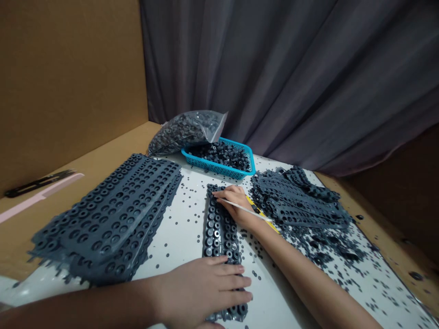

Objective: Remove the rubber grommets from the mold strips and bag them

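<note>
A dark grey rubber sheet strip with rows of round, ring-shaped parts lies lengthwise on the white table. My left hand rests flat over its near end, fingers spread and pointing right. At the strip's far end, my right hand is closed around a thin white stick, its fingertips touching the rubber. The stick's tip is hidden by the fingers or too small to make out. A yellow and black tool lies just right of that hand, partly covered by the wrist.
Stacked rubber sheets lie left and right. Behind stands a blue basket of small black parts, with a filled clear bag leaning on it. Small black discs litter the tabletop. A pink strip lies far left.
</note>
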Action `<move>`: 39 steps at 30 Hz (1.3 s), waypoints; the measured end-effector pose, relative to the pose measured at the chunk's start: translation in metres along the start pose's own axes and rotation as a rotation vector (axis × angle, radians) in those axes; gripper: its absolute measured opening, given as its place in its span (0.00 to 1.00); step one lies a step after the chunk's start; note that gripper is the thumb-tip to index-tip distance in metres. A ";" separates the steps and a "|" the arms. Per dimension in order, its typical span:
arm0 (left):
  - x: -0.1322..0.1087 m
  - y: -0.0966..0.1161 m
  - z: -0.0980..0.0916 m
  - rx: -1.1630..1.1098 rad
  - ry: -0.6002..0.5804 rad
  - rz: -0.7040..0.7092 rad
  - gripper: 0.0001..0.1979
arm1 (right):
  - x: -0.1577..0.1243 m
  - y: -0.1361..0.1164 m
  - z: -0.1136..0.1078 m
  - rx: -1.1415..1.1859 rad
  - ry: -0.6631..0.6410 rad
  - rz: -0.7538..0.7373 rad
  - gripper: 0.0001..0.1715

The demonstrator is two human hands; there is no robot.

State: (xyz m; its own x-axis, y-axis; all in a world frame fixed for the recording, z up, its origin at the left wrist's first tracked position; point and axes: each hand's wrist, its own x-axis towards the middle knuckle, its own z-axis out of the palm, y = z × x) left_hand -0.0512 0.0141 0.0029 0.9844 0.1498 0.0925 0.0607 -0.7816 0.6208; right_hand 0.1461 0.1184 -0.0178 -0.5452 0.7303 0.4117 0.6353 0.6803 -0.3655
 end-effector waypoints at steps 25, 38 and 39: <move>0.027 -0.104 -0.053 0.237 0.761 -0.817 0.08 | 0.007 -0.001 0.007 0.634 0.243 0.481 0.10; 0.025 -0.111 -0.046 0.111 0.863 -0.727 0.05 | 0.004 0.006 0.009 0.775 0.157 0.366 0.07; 0.025 -0.111 -0.046 0.106 0.866 -0.734 0.04 | 0.004 0.007 0.009 0.779 0.141 0.368 0.07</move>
State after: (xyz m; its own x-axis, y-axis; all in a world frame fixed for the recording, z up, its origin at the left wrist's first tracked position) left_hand -0.0408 0.1327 -0.0279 0.2635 0.9273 0.2660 0.6287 -0.3742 0.6817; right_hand 0.1435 0.1264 -0.0259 -0.2736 0.9324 0.2363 0.1749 0.2897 -0.9410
